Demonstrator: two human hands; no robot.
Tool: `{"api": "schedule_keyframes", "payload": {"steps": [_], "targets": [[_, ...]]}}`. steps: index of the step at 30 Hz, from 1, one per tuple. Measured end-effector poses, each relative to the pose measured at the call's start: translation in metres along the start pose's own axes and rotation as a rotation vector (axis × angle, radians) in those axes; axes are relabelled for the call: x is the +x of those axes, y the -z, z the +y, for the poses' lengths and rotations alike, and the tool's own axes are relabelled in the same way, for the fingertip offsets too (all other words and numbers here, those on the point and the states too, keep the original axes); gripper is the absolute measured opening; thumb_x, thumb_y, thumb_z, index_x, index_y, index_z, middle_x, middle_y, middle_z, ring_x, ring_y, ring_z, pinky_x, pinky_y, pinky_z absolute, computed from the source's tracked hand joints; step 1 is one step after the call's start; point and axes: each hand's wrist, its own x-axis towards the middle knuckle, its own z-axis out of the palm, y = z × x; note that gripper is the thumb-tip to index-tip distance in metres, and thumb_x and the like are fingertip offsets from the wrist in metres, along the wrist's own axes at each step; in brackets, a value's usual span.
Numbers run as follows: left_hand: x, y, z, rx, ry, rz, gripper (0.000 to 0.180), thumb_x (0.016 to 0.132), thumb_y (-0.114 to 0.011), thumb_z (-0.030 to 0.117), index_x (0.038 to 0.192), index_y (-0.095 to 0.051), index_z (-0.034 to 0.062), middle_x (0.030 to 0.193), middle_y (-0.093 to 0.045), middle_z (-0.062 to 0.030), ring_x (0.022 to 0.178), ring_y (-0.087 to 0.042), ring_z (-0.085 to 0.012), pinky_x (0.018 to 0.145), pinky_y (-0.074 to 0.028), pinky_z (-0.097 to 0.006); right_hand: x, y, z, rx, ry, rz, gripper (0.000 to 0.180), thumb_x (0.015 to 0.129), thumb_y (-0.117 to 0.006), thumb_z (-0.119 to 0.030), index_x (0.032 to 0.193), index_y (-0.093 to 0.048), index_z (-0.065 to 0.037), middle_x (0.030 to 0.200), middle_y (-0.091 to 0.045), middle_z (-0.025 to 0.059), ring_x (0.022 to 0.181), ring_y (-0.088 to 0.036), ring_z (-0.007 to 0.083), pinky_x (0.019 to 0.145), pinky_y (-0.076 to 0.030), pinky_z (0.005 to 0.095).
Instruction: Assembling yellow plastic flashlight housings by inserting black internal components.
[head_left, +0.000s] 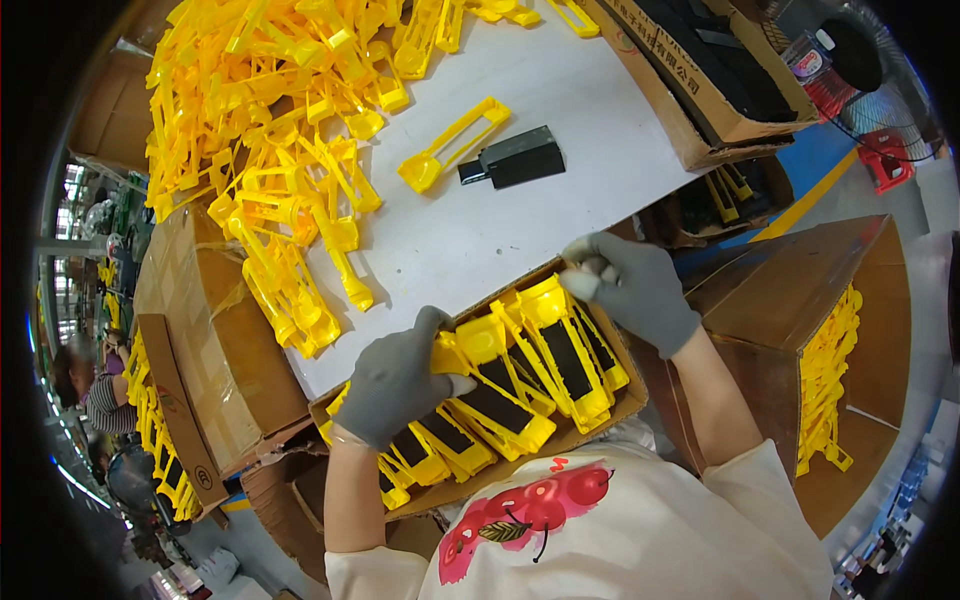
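Both my hands wear grey gloves with bare fingertips, at an open cardboard box (627,402) in front of me. It holds a row of yellow plastic frames (510,422) with black inserts, leaning side by side. At the box's left, my left hand (392,378) is closed with the end of a yellow frame (449,354) between thumb and fingers. My right hand (632,292) is over the far right corner, fingers curled beside the end of another frame (545,300). Whether its fingertips pinch anything is hidden. Beyond lie a loose yellow frame (455,145) and a black rectangular piece (515,158).
A large heap of yellow frames (270,100) covers the white table's (480,245) far left. A carton of black pieces (700,90) stands at the far right. Boxes with yellow parts flank me: one right (770,290), one left (180,400). A fan (890,110) stands beyond.
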Motion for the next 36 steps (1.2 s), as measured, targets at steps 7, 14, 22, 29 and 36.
{"api": "schedule_keyframes", "payload": {"steps": [7,14,22,29,36], "targets": [[0.092,0.039,-0.032,0.152,-0.143,0.421,0.043,0.074,-0.074,0.028,0.111,-0.060,0.0106,0.090,-0.067,-0.0127,0.081,-0.065,-0.0321,0.073,-0.051,-0.043,0.089,-0.001,0.040,-0.336,0.231,0.273,0.026,0.079,-0.071,-0.021,0.105,-0.066,-0.018,0.099,-0.061,0.0047,0.083,-0.063,0.0229,0.073,-0.051,0.0323],[0.206,0.008,-0.083,0.163,0.112,0.638,0.030,0.079,-0.071,0.023,0.103,-0.067,0.0073,0.119,-0.061,-0.0166,0.109,-0.058,-0.0326,0.092,-0.046,-0.037,0.125,-0.024,0.055,-0.418,0.253,0.203,0.030,0.075,-0.074,-0.022,0.103,-0.064,-0.018,0.109,-0.058,0.0069,0.103,-0.056,0.0272,0.086,-0.047,0.0395],[0.128,0.029,-0.052,-1.111,0.058,0.674,0.012,0.091,-0.057,0.006,0.101,-0.055,0.0010,0.100,-0.068,-0.0149,0.078,-0.069,-0.0224,0.066,-0.057,-0.030,0.119,-0.019,0.054,-0.448,0.295,0.245,0.033,0.072,-0.078,-0.027,0.099,-0.063,-0.017,0.108,-0.058,0.0051,0.103,-0.056,0.0264,0.087,-0.045,0.0393],[0.021,0.005,-0.030,-1.409,0.187,0.625,0.031,0.092,-0.059,0.014,0.118,-0.058,-0.0032,0.108,-0.066,-0.0181,0.083,-0.069,-0.0238,0.068,-0.057,-0.026,0.104,-0.020,0.053,-0.432,0.351,0.210,0.024,0.070,-0.077,-0.023,0.088,-0.063,-0.015,0.101,-0.059,0.0005,0.099,-0.057,0.0235,0.084,-0.046,0.0383],[-0.030,-0.022,-0.009,-1.509,0.250,0.575,0.032,0.090,-0.060,0.014,0.117,-0.060,-0.0031,0.106,-0.067,-0.0156,0.089,-0.068,-0.0238,0.074,-0.058,-0.030,0.028,0.011,-0.035,0.738,-0.047,-0.096,0.014,0.086,-0.067,-0.012,0.094,-0.061,-0.003,0.072,-0.062,0.0012,0.057,-0.054,0.0048,0.054,-0.044,0.0204]]}}
